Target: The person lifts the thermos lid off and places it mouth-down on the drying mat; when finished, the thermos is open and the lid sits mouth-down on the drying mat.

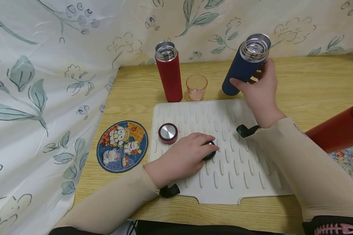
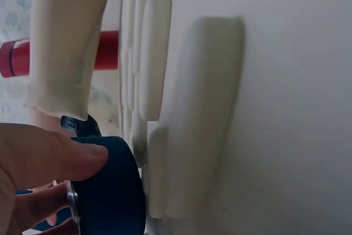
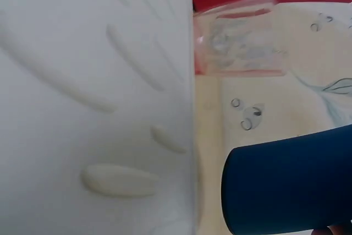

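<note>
I have the blue bottle (image 1: 242, 69) at the far right, uncapped, a metal strainer in its mouth; the right hand (image 1: 261, 86) grasps it, though I can't tell whether its base touches the wooden table (image 1: 309, 85). The left hand (image 1: 188, 155) grips a dark blue lid (image 2: 113, 191) at the middle of the pale ridged mat (image 1: 220, 195). To the left of that lid I see a red lid (image 1: 168, 132) on the mat, silver top up. Beyond the mat's far edge stand an open red bottle (image 1: 171, 76) and, just right of it, a clear orange glass (image 1: 196, 88). A round cartoon coaster (image 1: 122, 147) lies left of the mat; a red cylinder (image 1: 338, 130) shows at my far right.
</note>
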`<state>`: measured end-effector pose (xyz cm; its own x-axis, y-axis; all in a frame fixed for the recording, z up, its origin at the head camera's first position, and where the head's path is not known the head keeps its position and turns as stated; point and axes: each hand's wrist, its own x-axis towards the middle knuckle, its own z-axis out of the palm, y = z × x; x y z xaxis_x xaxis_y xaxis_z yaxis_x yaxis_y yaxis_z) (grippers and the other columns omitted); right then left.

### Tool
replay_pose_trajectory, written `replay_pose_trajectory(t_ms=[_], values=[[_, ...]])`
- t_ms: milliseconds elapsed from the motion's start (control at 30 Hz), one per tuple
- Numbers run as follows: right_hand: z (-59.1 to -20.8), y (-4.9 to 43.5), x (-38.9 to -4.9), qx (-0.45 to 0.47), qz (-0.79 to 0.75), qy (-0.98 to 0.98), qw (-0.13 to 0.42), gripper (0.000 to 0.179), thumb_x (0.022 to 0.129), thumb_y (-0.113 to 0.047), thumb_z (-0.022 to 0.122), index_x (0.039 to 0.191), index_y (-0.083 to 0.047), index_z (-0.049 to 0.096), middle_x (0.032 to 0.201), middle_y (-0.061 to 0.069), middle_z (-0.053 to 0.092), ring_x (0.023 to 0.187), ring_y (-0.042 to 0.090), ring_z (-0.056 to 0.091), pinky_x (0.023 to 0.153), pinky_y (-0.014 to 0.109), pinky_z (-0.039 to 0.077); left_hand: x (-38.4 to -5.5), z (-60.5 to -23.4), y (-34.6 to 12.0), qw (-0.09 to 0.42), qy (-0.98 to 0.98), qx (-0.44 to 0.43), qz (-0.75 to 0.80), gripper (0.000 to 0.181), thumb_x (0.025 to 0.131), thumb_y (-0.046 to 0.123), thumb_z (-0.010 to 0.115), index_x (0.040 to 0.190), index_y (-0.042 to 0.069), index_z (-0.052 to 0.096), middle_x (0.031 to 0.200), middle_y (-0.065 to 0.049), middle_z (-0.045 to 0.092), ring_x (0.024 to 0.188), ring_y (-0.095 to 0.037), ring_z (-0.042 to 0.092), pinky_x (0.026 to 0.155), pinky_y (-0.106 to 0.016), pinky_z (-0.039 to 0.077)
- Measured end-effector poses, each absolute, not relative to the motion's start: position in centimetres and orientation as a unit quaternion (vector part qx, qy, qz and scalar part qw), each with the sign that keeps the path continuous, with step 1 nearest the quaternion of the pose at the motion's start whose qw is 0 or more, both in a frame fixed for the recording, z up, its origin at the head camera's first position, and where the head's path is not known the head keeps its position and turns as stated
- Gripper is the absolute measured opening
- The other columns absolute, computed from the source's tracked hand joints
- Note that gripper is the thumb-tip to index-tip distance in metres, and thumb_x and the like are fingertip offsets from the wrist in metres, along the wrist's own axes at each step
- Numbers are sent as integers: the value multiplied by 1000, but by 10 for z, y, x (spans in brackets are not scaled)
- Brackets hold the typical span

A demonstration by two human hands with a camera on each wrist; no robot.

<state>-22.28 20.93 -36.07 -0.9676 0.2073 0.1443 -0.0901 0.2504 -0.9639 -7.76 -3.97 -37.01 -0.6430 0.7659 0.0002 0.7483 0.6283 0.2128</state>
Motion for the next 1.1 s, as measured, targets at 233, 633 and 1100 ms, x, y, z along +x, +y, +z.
replay_pose_trajectory(t_ms=[233,633,1100], values=[[-370,206,-234,-49,604,-791,79,91,92,-18,90,165,-28,36,168,-3,46,149,22,52,125,40,46,-82,-371,-39,91,909,398,87,50,103,15,72,152,19,67,163,-9,60,151,-25,57,127,-39,45],[-370,207,-243,-48,563,-825,34,86,100,-31,83,170,-31,33,169,5,48,153,25,52,126,47,45,-83,-371,-36,120,910,391,67,54,106,19,71,159,21,60,165,-6,58,153,-23,55,125,-39,47],[-374,205,-241,-67,570,-819,-16,90,107,-42,70,177,-36,13,179,4,32,158,28,43,126,52,43,-84,-370,-40,126,916,367,99,67,102,22,78,164,22,54,169,-6,54,154,-21,54,125,-39,47]])
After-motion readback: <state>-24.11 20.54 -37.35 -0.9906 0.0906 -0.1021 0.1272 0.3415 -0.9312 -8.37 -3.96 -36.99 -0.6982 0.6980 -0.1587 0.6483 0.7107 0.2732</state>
